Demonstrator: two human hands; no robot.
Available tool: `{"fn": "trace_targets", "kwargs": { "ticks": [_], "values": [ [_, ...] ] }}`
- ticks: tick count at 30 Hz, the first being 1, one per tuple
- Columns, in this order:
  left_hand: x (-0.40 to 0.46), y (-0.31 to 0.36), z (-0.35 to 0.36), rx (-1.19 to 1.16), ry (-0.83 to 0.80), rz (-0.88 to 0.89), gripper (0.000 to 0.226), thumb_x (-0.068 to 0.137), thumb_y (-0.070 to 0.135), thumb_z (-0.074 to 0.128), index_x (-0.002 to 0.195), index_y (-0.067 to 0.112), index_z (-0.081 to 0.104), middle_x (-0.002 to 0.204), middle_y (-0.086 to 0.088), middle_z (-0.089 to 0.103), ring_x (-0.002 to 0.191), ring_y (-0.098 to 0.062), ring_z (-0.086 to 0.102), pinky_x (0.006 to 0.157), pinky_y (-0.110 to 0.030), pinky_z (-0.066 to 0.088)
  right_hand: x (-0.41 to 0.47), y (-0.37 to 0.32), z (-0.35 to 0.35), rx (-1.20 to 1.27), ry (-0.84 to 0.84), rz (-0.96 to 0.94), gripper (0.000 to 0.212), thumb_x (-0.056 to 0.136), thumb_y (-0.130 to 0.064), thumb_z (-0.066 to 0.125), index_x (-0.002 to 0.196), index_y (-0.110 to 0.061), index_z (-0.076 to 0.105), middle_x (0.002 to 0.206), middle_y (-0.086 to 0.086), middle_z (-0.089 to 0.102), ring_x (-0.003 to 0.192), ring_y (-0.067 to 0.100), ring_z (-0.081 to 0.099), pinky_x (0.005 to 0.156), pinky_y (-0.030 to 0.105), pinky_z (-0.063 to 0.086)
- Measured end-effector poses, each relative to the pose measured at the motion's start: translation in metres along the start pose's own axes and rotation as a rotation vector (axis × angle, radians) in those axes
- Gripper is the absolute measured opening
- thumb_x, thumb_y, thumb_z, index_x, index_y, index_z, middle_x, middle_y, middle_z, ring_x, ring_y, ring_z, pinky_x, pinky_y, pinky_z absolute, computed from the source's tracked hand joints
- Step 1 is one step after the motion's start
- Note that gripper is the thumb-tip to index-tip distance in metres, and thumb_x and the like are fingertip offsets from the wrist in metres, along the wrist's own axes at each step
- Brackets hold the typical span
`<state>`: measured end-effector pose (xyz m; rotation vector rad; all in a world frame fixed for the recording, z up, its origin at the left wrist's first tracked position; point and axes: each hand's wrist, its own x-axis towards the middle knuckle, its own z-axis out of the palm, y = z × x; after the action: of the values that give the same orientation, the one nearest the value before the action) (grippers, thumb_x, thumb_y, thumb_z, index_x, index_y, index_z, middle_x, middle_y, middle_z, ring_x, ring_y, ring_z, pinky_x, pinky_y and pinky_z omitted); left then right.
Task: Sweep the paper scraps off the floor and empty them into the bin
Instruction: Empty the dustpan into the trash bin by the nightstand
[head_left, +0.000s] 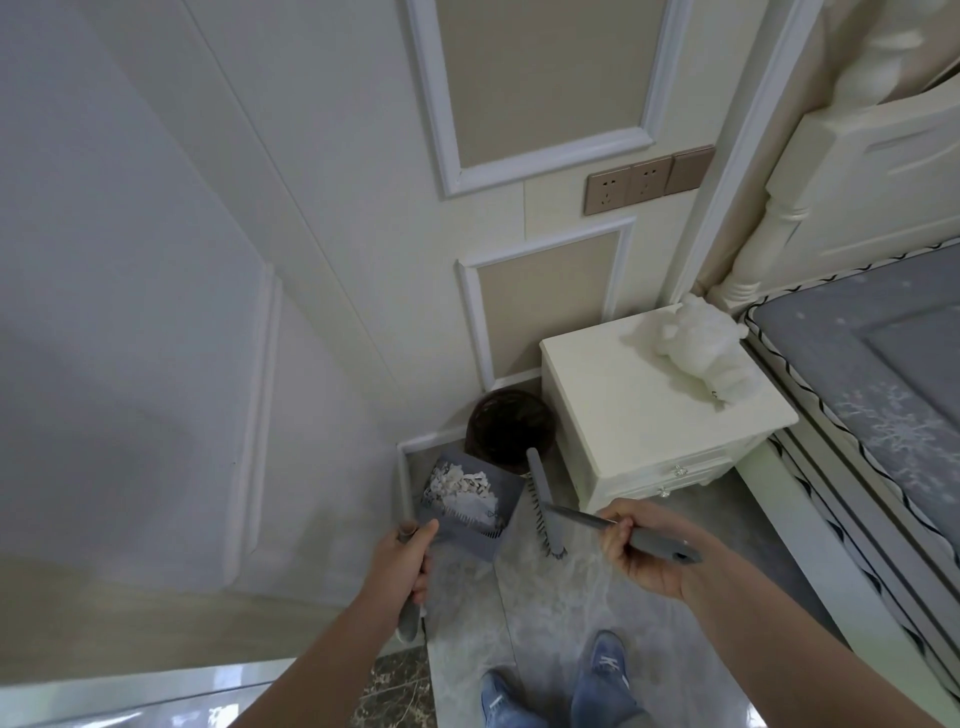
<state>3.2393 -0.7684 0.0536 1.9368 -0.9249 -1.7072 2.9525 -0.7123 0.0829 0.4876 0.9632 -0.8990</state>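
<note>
A grey dustpan (496, 535) hangs low in front of me, and a heap of white paper scraps (462, 491) lies inside it. My left hand (402, 564) grips the dustpan's long handle. Just beyond the pan's far edge stands a dark woven bin (511, 434) in the corner, its inside dark. My right hand (636, 545) holds the grey broom handle; the broom head (543, 506) with its dark bristles hovers to the right of the dustpan, near the bin's rim.
A cream nightstand (623, 415) with a white plush toy (704, 351) stands right of the bin. A bed with a grey mattress (883, 384) fills the right side. Panelled walls close the corner. My blue shoes (556, 686) stand on grey marble tiles.
</note>
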Motion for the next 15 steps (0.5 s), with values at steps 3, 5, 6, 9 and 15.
{"fn": "trace_targets", "kwargs": {
  "ticks": [3,5,6,9,15],
  "values": [
    [-0.005,-0.001,0.003,0.05,0.035,0.022,0.02,0.097,0.023,0.061,0.088,0.009,0.05,0.051,-0.001,0.037,0.031,-0.009,0.028,0.032,-0.018,0.028,0.0,0.001,-0.001,-0.012,-0.015,0.002,0.016,0.095,-0.004,0.046,0.08,-0.008,0.044,0.049,0.0,0.042,0.032,0.004,0.046,0.033,0.017,0.045],
    [-0.008,-0.003,0.004,0.079,0.03,0.043,0.018,0.098,0.022,0.059,0.088,0.01,0.051,0.047,0.002,0.036,0.031,-0.009,0.027,0.032,-0.018,0.027,0.001,0.001,-0.002,-0.011,-0.019,0.005,0.015,0.095,-0.004,0.045,0.08,-0.008,0.045,0.049,0.0,0.042,0.032,0.004,0.046,0.033,0.017,0.045],
    [-0.011,-0.003,0.005,0.091,0.021,0.057,0.016,0.099,0.023,0.058,0.089,0.012,0.051,0.045,0.003,0.035,0.031,-0.01,0.026,0.032,-0.019,0.027,0.001,0.002,-0.003,-0.01,-0.021,0.007,0.015,0.095,-0.004,0.045,0.081,-0.008,0.045,0.049,0.0,0.041,0.032,0.005,0.046,0.033,0.017,0.045],
    [-0.016,-0.005,0.006,0.153,0.003,0.116,0.021,0.1,0.024,0.056,0.084,0.014,0.047,0.044,0.003,0.034,0.032,-0.011,0.026,0.032,-0.02,0.026,0.0,0.004,-0.003,-0.023,-0.012,0.003,0.014,0.095,-0.004,0.046,0.082,-0.007,0.045,0.051,0.0,0.041,0.032,0.005,0.046,0.032,0.018,0.045],
    [-0.016,-0.006,0.004,0.279,0.032,0.226,0.028,0.097,0.03,0.059,0.076,0.015,0.048,0.052,-0.004,0.039,0.035,-0.014,0.032,0.041,-0.024,0.031,-0.004,0.008,-0.001,-0.039,-0.01,-0.011,0.015,0.095,-0.003,0.046,0.08,-0.007,0.045,0.05,-0.001,0.041,0.032,0.004,0.045,0.032,0.018,0.045]
  ]
}}
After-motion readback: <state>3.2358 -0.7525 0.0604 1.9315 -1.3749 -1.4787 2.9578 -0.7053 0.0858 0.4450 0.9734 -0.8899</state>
